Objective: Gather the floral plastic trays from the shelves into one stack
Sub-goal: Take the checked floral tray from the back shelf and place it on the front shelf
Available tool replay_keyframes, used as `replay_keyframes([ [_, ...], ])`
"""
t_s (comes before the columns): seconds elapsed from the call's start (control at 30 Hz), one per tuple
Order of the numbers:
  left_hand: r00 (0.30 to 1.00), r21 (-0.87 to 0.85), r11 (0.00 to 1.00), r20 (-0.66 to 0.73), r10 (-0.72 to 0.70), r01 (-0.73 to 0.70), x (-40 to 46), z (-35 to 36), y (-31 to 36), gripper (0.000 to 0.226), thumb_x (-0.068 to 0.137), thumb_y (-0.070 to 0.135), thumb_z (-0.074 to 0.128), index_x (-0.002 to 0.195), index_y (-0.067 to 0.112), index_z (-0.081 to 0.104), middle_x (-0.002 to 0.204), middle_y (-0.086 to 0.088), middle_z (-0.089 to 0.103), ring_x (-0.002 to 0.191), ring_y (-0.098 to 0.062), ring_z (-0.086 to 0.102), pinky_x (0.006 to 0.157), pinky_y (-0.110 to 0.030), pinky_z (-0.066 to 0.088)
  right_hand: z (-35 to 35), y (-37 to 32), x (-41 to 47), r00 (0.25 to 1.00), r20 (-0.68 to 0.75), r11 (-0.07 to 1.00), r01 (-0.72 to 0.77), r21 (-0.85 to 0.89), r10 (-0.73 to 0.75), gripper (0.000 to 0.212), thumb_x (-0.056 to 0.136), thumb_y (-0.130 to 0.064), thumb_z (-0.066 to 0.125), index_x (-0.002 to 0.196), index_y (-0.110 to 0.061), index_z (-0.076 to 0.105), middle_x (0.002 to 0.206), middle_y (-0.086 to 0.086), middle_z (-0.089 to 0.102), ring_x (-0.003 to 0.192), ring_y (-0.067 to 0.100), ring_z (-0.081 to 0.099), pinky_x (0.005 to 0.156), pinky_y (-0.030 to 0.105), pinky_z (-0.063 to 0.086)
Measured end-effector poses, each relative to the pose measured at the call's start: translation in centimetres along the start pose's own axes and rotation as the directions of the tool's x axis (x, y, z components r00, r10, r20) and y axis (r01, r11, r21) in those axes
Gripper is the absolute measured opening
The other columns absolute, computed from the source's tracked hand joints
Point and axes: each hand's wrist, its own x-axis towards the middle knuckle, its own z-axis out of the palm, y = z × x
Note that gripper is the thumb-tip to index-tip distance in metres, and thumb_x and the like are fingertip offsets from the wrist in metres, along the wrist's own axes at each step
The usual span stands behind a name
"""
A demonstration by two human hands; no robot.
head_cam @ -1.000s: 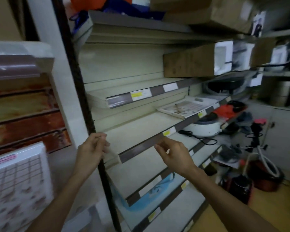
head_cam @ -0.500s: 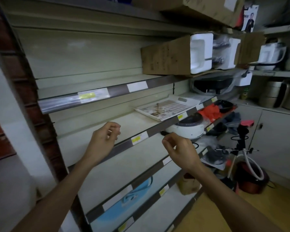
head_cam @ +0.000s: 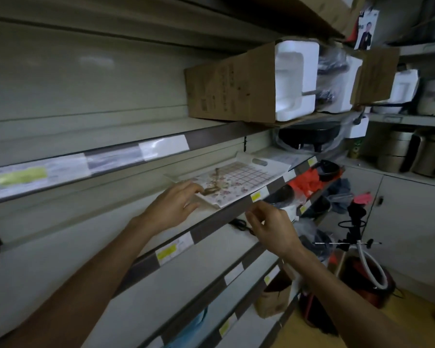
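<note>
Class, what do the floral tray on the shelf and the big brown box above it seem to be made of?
Floral tray: likely plastic, smooth and white with a printed flower-and-grid pattern, thin raised rim.

Brown box: corrugated cardboard by its look, matte brown with printed marks; white moulded foam, probably polystyrene, shows at its open end.

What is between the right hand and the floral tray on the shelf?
In the head view, the dark front strip of the shelf, with a yellow price label, lies between the right hand and the floral tray. Nothing else is there.
</note>
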Motion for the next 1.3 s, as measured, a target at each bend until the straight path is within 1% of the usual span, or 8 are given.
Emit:
replay_keyframes([
  [0.33,0.957,0.043,0.981,0.235,0.173,-0.188,5.4,2.8,-1.7,0.028,0.097,0.030,0.055,0.122,0.022,0.066,0.121,0.005,0.066,0.112,-0.013,0.059,0.095,-0.025,0.044,0.7,3.7,6.0,0.999,-0.034,1.000,0.011,0.009,-0.011,0.008,0.094,-0.024,0.053,0.094,-0.021,0.060,0.077,-0.003,0.067,0.072,0.019,0.063,0.067,0.043,0.054],
  [0.43,0.953,0.032,0.978,0.235,0.193,-0.206,5.6,3.2,-2.0,0.028,0.099,0.032,0.050,0.122,0.025,0.066,0.120,0.007,0.066,0.109,-0.011,0.059,0.087,-0.012,0.038,1.3,4.7,7.1,0.999,-0.038,1.000,-0.001,0.028,0.002,0.008,0.093,-0.022,0.054,0.094,-0.023,0.061,0.073,-0.014,0.062,0.065,0.006,0.060,0.064,0.035,0.053],
  [0.6,0.969,0.040,0.976,0.130,0.208,-0.215,6.0,3.0,-2.2,0.028,0.100,0.025,0.050,0.124,0.023,0.066,0.126,0.006,0.064,0.114,-0.012,0.059,0.097,-0.021,0.043,2.2,5.9,8.7,0.996,-0.011,0.987,-0.081,0.141,0.083,0.008,0.095,-0.020,0.053,0.091,-0.023,0.060,0.074,-0.009,0.066,0.065,0.010,0.065,0.065,0.036,0.057],
  [0.67,0.971,0.030,0.975,0.099,0.218,-0.222,6.4,2.5,-2.1,0.028,0.101,0.024,0.049,0.123,0.023,0.066,0.126,0.007,0.064,0.114,-0.010,0.059,0.097,-0.021,0.043,2.4,6.0,9.8,0.968,-0.007,0.901,-0.231,0.368,0.251,0.012,0.097,-0.024,0.054,0.098,-0.014,0.060,0.081,0.003,0.071,0.069,0.018,0.069,0.064,0.038,0.061],
  [0.77,0.975,0.017,0.976,0.054,0.217,-0.218,7.2,2.0,-2.0,0.029,0.101,0.024,0.047,0.124,0.024,0.065,0.124,0.008,0.064,0.113,-0.008,0.059,0.094,-0.019,0.043,2.3,5.7,12.0,0.853,0.162,0.521,-0.442,0.731,0.496,0.033,0.099,-0.029,0.054,0.114,0.000,0.053,0.097,0.020,0.065,0.076,0.027,0.069,0.062,0.036,0.061],
  [0.9,0.982,-0.043,0.981,-0.008,0.190,-0.190,8.0,1.6,-2.0,0.027,0.101,0.021,0.049,0.123,0.023,0.065,0.122,0.008,0.065,0.111,-0.008,0.061,0.093,-0.025,0.047,2.0,5.1,15.1,0.794,0.342,0.189,-0.487,0.853,0.502,0.038,0.100,-0.036,0.050,0.121,-0.005,0.047,0.118,0.029,0.054,0.097,0.036,0.065,0.070,0.048,0.062],
  [1.13,0.977,-0.066,0.975,-0.062,0.206,-0.210,8.8,1.6,-1.9,0.027,0.100,0.023,0.049,0.123,0.027,0.063,0.122,0.010,0.065,0.110,-0.002,0.059,0.090,-0.018,0.047,2.3,4.9,19.5,0.755,0.420,-0.004,-0.484,0.875,0.504,0.040,0.102,-0.037,0.043,0.126,-0.005,0.047,0.125,0.028,0.056,0.108,0.046,0.061,0.088,0.064,0.052],
  [1.3,0.966,-0.028,0.968,-0.078,0.246,-0.249,8.9,1.7,-1.6,0.030,0.098,0.014,0.054,0.124,0.022,0.065,0.120,0.005,0.066,0.108,-0.013,0.061,0.088,-0.031,0.052,2.4,4.3,20.3,0.681,0.360,-0.023,-0.450,0.893,0.638,0.025,0.099,-0.001,0.036,0.120,0.000,0.049,0.123,0.024,0.057,0.107,0.038,0.060,0.087,0.053,0.054],
])
